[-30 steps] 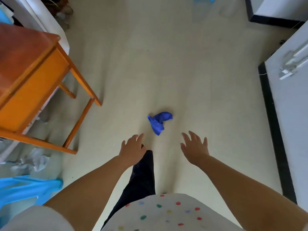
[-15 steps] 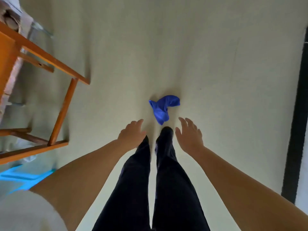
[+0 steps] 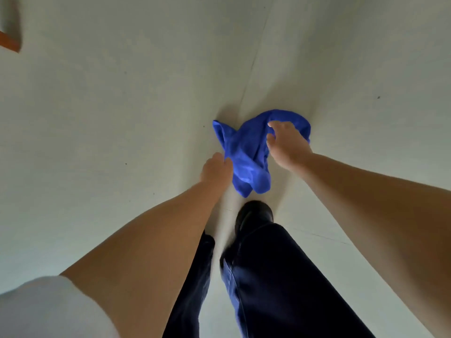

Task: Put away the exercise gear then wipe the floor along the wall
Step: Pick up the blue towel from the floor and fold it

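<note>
- Far to the left we see a small orange bit of wood (image 3: 9,43) at the edge. It is well apart from our hands.
- Our left hand (image 3: 216,168) is down by the floor (image 3: 109,118). It touches the left side of the blue cloth (image 3: 246,154). The fingers are bent and tucked under, so we cannot tell if they have a hold of the cloth or just touch it.
- The blue cloth lies bunched up on the floor, right in front of our black shoe (image 3: 253,212). It lies between our two hands. Its long way runs from near the shoe up and away to the right.
- Our right hand (image 3: 285,142) is on the top right part of the cloth. The fingers curl down into the folds and grip it. We think this hand has the better hold, so it can lift the cloth first.
- We think the cloth will hang floppy when it comes up, so two hands help.
- We think this step is picking up the cloth to wipe the floor along the wall.
- We see no wall here, so we cannot tell which way to go.
- We see no words, labels or brand names anywhere.
</note>
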`<state>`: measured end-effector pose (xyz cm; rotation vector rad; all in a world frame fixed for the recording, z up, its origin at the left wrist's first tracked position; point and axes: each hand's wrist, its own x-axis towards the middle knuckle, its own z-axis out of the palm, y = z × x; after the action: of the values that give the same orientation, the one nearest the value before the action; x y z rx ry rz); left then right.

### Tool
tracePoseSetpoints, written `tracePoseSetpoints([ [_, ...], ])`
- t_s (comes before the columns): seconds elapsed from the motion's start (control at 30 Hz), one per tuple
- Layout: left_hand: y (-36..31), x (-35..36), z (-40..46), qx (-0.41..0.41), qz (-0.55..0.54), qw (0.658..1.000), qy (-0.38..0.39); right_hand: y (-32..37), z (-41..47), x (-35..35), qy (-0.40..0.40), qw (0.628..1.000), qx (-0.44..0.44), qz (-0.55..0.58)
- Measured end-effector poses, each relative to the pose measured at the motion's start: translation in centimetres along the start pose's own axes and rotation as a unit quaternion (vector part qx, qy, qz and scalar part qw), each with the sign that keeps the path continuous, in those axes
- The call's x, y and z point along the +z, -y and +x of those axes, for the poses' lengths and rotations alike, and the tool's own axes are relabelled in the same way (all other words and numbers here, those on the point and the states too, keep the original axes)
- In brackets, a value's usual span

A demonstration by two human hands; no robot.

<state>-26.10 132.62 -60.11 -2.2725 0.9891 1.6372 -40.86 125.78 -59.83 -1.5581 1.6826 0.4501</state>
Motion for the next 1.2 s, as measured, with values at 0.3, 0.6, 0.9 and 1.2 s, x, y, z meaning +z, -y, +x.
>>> tracePoseSetpoints([
  [0.3,1.6,7.1,6.6,-0.142,-0.306,0.941,0.028,0.0,5.5,6.6,-0.004,0.959,-0.158,-0.236],
  [0.6,1.1,-2.4,-9.6,0.21,0.072,0.974,-0.033,0.3,-9.6,-2.7,0.05,0.992,-0.064,-0.093],
  [0.9,-5.1,-12.4,-32.3,0.311,0.237,0.92,0.002,3.7,-30.9,-14.9,0.019,1.0,-0.022,-0.002],
  [1.2,-14.0,-20.0,-51.0,0.356,0.027,0.931,-0.08,6.3,-48.2,-29.3,-0.172,0.977,0.0,0.123],
])
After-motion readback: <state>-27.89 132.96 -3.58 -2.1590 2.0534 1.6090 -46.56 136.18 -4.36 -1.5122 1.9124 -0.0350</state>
